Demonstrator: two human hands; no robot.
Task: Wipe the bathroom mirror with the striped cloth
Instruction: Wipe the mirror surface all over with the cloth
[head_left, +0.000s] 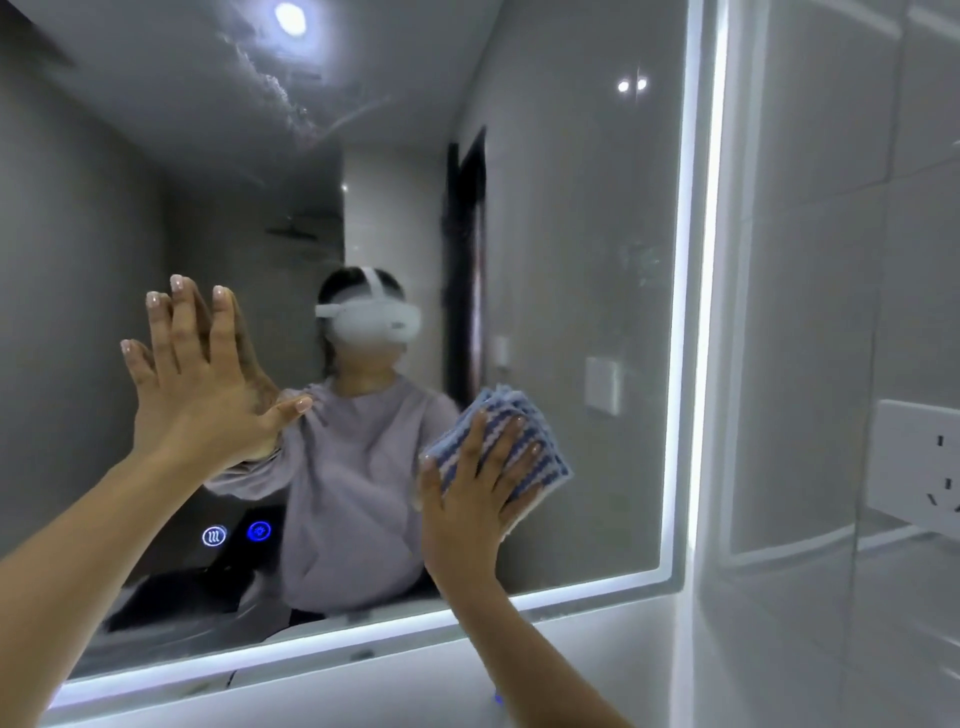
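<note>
Blue-and-white stripes mark the folded cloth, which we press flat against the mirror low on its right half, a little in from the lit right border and above the glowing bottom strip. Our right hand lies over the cloth with fingers spread and straight, palm pushing it onto the glass rather than gripping it; the cloth shows past the fingertips above and to the right. Our left hand is flat and wide too, fingers together and pointing up, braced on the glass well apart from the cloth, above the two lit touch buttons. We judge the wiping to be under way, with the lower right region in hand. High up near the ceiling light's reflection a cloudy streak runs across the glass, and a fainter smudge sits nearer the right border, so much of the surface looks unfinished. The next move, as we see it, calls for sliding the cloth in steady overlapping passes under even palm pressure, working towards those marks, and shifting the bracing hand so that its own prints get wiped as well.
</note>
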